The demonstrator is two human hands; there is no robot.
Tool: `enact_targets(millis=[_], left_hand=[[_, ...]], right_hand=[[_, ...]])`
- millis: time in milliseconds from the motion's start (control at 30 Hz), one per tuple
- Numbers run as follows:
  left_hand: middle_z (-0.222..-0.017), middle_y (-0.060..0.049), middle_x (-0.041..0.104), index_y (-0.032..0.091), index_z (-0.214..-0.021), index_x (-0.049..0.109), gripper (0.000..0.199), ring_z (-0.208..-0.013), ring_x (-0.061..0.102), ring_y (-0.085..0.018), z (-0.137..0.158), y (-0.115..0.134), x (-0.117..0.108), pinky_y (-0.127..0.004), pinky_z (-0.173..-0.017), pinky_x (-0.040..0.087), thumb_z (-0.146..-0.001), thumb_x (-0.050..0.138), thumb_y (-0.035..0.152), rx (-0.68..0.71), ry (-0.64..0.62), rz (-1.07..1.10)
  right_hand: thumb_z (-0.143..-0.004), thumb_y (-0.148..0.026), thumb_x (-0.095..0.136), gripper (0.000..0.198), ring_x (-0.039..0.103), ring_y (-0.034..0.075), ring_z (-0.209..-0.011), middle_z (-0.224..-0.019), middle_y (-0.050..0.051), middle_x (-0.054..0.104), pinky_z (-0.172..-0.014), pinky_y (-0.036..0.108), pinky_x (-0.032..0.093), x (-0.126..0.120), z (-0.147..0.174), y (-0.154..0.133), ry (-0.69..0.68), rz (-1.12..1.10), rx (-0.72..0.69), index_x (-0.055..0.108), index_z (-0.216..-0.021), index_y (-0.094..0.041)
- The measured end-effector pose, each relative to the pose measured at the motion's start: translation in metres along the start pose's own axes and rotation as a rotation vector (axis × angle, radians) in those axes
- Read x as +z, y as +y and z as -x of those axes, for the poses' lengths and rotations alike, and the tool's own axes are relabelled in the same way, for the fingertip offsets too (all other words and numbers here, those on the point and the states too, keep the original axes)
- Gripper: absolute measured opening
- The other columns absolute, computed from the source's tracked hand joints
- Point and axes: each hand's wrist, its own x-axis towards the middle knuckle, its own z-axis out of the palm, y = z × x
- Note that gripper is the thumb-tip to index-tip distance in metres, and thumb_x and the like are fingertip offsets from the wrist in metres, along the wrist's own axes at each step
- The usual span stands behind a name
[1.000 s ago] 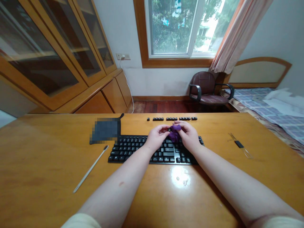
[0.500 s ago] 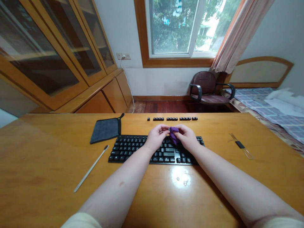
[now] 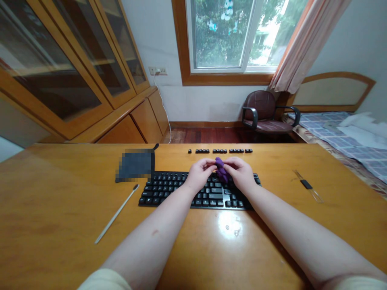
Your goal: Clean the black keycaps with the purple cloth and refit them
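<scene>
The long-handled brush lies to my left, near the black keyboard. Over the keyboard's far part, my right hand has its fingers clamped on the purple cloth, while my left hand has fingertips against its left edge, pinching what I can't tell; beyond, 1 row of black keycaps lines the desk.

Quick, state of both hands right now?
Left hand: closed, at the purple cloth; what it pinches is hidden.
Right hand: closed, holding the purple cloth.
</scene>
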Motion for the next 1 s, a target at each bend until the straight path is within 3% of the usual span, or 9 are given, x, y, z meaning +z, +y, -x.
enact_targets(millis=[233, 467, 767, 1000], left_hand=[[-0.078, -0.003, 0.07, 0.013, -0.082, 0.062, 0.015, -0.075, 0.066, -0.015, -0.0001, 0.0006, -0.0016, -0.032, -0.078, 0.052, -0.071, 0.064, 0.023, -0.042, 0.007, -0.041], [-0.076, -0.003, 0.07, 0.013, -0.078, 0.063, 0.016, -0.074, 0.066, -0.016, 0.0013, 0.0, -0.0008, -0.035, -0.08, 0.052, -0.067, 0.068, 0.023, -0.073, 0.036, -0.032], [-0.08, -0.005, 0.071, 0.013, -0.078, 0.065, 0.013, -0.077, 0.065, -0.016, -0.0005, -0.0033, -0.0021, -0.034, -0.082, 0.051, -0.069, 0.065, 0.023, -0.029, 0.004, -0.093], [-0.081, -0.006, 0.07, 0.012, -0.086, 0.065, 0.03, -0.076, 0.065, -0.016, 0.0, -0.0065, 0.0, -0.036, -0.082, 0.051, -0.058, 0.074, 0.019, -0.053, 0.029, -0.041]], right_hand=[[-0.072, -0.029, 0.066, 0.022, 0.061, 0.018, -0.079, -0.087, 0.004, 0.066, -0.074, 0.033, 0.049, -0.0024, 0.0002, -0.0007, -0.169, 0.044, -0.016, 0.07, -0.092, -0.024], [-0.072, -0.026, 0.063, 0.008, 0.061, 0.019, -0.074, -0.077, 0.004, 0.067, -0.073, 0.034, 0.048, -0.0017, 0.0009, -0.0016, -0.084, 0.082, -0.019, 0.071, -0.074, -0.023], [-0.07, -0.029, 0.066, 0.013, 0.061, 0.019, -0.075, -0.08, 0.004, 0.067, -0.072, 0.033, 0.048, -0.0008, 0.0017, -0.0032, -0.152, 0.104, -0.023, 0.07, -0.081, -0.023], [-0.072, -0.03, 0.063, 0.011, 0.061, 0.019, -0.07, -0.073, 0.005, 0.067, -0.068, 0.033, 0.048, -0.0012, 0.003, -0.0062, -0.065, 0.121, -0.019, 0.069, -0.071, -0.021]])
